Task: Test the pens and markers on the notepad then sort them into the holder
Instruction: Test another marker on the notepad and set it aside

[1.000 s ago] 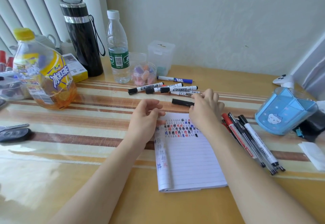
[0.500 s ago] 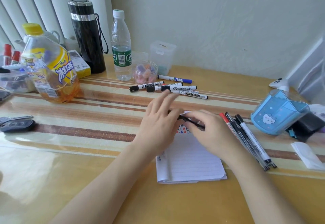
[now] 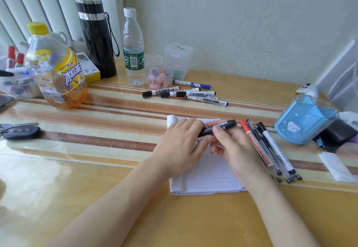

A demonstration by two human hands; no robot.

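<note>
A black marker [image 3: 222,126] lies across both my hands above the lined notepad [image 3: 211,177]. My right hand [image 3: 234,149] grips its barrel between thumb and fingers. My left hand [image 3: 180,146] rests on the notepad's upper left, its fingertips closed on the marker's left end. Several white whiteboard markers [image 3: 186,94] lie in a loose row further back. A bunch of pens [image 3: 269,149] with red and black caps lies just right of my right hand. The blue pen holder [image 3: 304,118] with a cat picture stands at the right.
Back left stand an orange tea bottle [image 3: 56,68], a black flask [image 3: 96,37] and a clear water bottle [image 3: 133,47]. A small jar [image 3: 159,76] and clear box [image 3: 178,58] sit behind the markers. Car keys [image 3: 21,131] lie at the left, folded paper [image 3: 337,166] at the right.
My right hand picked the black marker off the table beyond the notepad and drew it back over the pad. My left hand moved right and closed on the marker's left end.
</note>
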